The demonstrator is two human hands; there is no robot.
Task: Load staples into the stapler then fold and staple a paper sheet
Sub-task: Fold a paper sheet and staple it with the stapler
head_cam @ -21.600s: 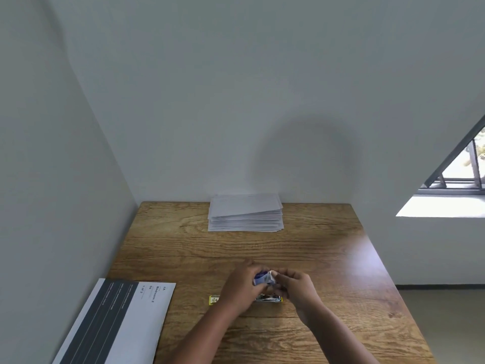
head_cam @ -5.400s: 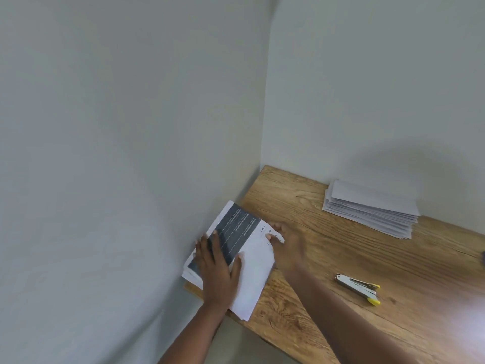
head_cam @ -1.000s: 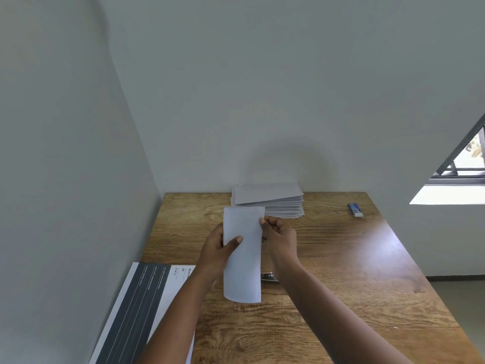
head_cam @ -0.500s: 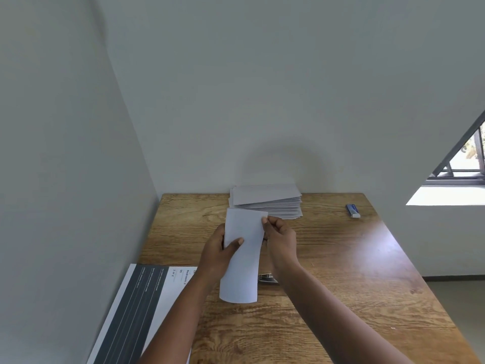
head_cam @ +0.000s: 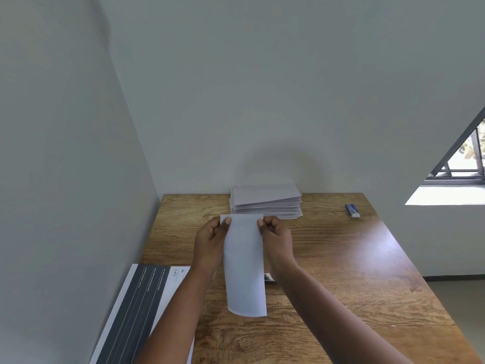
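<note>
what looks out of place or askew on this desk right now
Only small things: the printed sheets at the left overhang the table front edge, and the folded-paper stack at the back is unevenly fanned. Nothing looks spilled or damaged.

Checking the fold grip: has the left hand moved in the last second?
Yes. The left hand has slid away from the person, toward the paper stack by the wall; it now pinches the top left corner of the folded sheet.
</note>
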